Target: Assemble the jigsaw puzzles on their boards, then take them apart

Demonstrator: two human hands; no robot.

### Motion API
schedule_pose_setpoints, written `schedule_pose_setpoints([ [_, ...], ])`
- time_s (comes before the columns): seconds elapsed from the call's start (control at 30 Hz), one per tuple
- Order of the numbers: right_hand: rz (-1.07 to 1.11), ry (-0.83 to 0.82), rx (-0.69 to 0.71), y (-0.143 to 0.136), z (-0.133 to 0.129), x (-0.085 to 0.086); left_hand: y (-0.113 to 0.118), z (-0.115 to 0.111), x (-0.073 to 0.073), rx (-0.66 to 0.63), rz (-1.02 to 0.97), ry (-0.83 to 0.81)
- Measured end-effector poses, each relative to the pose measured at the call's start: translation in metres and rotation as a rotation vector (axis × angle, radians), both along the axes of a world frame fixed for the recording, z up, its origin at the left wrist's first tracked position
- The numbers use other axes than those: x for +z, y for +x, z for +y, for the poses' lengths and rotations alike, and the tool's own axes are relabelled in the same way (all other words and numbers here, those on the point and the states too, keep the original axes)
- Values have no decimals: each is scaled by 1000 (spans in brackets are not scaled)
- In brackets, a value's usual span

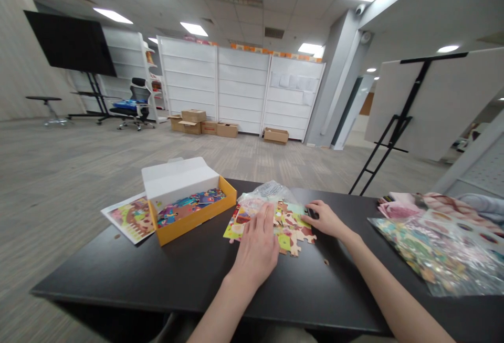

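A partly joined jigsaw puzzle (291, 222) with bright yellow, green and brown pieces lies on the black table. My left hand (258, 246) rests flat on the left part of it, fingers stretched out, covering some pieces. At the puzzle's right edge is my right hand (325, 219), fingers curved, thumb apart from them. A dark patch shows between that thumb and the fingers; whether it is an object or the table I cannot make out. A crumpled clear plastic bag (271, 189) lies over the puzzle's far side.
An open yellow box (197, 222) holding puzzle pieces stands left on the table (157, 274), beside a printed picture sheet (128, 217). Clear bags of pieces (437, 253) and folded cloths (452, 204) lie at the right. A small loose bit (326, 262) sits near my right forearm.
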State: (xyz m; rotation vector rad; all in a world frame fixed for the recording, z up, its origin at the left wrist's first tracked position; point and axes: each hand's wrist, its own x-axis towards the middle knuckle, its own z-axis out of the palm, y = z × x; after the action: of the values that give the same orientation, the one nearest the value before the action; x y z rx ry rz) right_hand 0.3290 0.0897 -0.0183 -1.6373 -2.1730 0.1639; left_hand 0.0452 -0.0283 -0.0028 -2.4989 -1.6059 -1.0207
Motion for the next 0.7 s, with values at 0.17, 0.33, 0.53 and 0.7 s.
schedule_pose_setpoints([
  [0.17,26,-86,0,-2,2,4,1,-1,-2,53,42,-32],
  [0.33,292,-140,-47,-2,7,0,1,-2,-7,79,99,-128],
  [0.53,627,-207,10,-3,11,-3,0,-2,-6,76,105,-189],
  [0.7,731,-100,-107,4,3,24,-1,-2,-2,84,96,-186],
])
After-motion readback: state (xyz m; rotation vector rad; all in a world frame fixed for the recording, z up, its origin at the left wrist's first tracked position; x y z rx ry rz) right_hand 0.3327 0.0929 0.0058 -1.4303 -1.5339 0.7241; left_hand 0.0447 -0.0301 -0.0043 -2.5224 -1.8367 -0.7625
